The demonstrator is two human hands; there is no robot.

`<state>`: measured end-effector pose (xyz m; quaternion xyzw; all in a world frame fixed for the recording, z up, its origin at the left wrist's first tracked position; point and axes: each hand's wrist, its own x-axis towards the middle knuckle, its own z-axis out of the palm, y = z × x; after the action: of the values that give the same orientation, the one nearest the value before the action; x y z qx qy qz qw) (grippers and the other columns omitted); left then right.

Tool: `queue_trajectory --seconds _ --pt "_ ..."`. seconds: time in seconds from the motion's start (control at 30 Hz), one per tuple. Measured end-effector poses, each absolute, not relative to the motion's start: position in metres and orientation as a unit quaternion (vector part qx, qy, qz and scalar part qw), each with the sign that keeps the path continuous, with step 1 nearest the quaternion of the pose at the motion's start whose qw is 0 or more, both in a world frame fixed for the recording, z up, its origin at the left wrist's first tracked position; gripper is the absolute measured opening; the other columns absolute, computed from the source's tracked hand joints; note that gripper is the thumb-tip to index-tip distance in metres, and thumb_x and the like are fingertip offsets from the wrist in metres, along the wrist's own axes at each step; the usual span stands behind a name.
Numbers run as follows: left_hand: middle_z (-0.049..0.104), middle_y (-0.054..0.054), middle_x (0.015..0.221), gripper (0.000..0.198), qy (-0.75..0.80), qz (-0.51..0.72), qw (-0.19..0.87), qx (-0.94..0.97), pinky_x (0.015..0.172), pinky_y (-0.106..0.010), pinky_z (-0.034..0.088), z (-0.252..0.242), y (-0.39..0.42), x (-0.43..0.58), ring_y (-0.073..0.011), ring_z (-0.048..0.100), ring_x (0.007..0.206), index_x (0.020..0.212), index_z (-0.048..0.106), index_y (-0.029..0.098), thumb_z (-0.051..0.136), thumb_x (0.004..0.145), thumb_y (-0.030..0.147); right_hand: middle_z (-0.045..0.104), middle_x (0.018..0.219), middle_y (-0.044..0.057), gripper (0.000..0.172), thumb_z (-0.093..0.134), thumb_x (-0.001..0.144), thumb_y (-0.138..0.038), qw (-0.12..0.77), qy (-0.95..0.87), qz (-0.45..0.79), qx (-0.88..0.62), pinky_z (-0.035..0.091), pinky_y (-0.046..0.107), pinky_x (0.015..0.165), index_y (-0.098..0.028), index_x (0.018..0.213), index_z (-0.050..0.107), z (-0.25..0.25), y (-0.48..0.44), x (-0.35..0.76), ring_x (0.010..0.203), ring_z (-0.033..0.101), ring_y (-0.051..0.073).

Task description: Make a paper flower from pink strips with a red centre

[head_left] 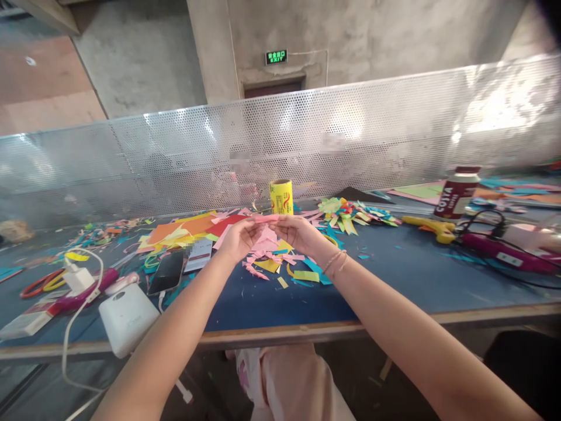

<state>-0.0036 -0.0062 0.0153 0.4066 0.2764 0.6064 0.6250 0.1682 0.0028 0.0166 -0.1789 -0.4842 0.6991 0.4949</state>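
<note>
Between my two hands a narrow strip of pink paper (266,218) is held level above the table, one end in each hand. My left hand (240,238) pinches its left end, and my right hand (302,235) pinches the right end. Below and behind the strip lies a heap of pink paper cuttings (263,248) with yellow and blue scraps among them. Just beyond my hands stands a yellow cardboard tube (281,197).
Ribbon-like paper flowers (344,211), a yellow glue gun (432,228) and a Costa bottle (458,193) lie to the right. Leftward are a phone (166,272), a white power bank (127,318), cables and orange-handled scissors (41,283). A perforated metal screen (184,158) borders the table's back.
</note>
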Motion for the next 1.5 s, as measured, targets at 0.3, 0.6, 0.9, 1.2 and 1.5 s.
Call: queue_trajectory --seconds 0.3,0.6,0.9,1.2,1.5 --pt "0.069 -0.006 0.071 0.006 0.269 0.623 0.6 0.424 0.066 -0.021 0.053 0.018 -0.011 0.0 -0.0122 0.065 0.067 0.075 0.065 0.012 0.062 0.07 0.015 0.069 0.075 0.003 0.015 0.072 0.062 -0.031 0.549 -0.572 0.562 -0.234 0.052 0.028 0.078 -0.02 0.072 0.069 0.014 0.004 0.162 0.078 0.064 0.014" --pt "0.07 -0.006 0.078 0.018 0.258 0.632 0.558 0.473 0.073 -0.025 0.052 0.015 -0.012 0.003 -0.0137 0.066 0.073 0.08 0.068 0.012 0.068 0.062 0.013 0.066 0.066 0.002 0.017 0.071 0.062 -0.035 0.573 -0.589 0.5 -0.274 0.051 0.024 0.065 -0.02 0.069 0.07 0.008 0.013 0.163 0.063 0.06 0.011" --pt "0.066 -0.002 0.064 0.023 0.324 0.667 0.446 0.501 0.066 -0.027 0.05 0.01 -0.01 0.007 -0.0112 0.061 0.059 0.073 0.066 0.014 0.075 0.057 0.029 0.062 0.06 0.001 0.017 0.073 0.058 -0.035 0.552 -0.583 0.524 -0.285 0.049 0.023 0.06 -0.019 0.06 0.067 0.01 0.01 0.16 0.058 0.056 0.01" --pt "0.065 -0.002 0.065 0.021 0.321 0.676 0.426 0.509 0.068 -0.027 0.048 0.008 -0.01 0.009 -0.012 0.061 0.062 0.071 0.066 0.015 0.073 0.06 0.031 0.057 0.103 0.004 0.039 0.065 0.068 -0.028 0.62 -0.666 0.317 -0.268 0.049 0.028 0.07 -0.027 0.107 0.061 0.011 0.005 0.161 0.085 0.056 0.014" --pt "0.067 -0.004 0.068 0.023 0.327 0.659 0.408 0.54 0.069 -0.03 0.049 0.003 -0.01 0.01 -0.0138 0.062 0.064 0.075 0.067 0.015 0.072 0.062 0.033 0.054 0.104 0.005 0.019 0.059 0.076 -0.027 0.609 -0.721 0.212 -0.254 0.049 0.031 0.073 -0.03 0.092 0.068 0.012 0.001 0.159 0.101 0.052 0.02"
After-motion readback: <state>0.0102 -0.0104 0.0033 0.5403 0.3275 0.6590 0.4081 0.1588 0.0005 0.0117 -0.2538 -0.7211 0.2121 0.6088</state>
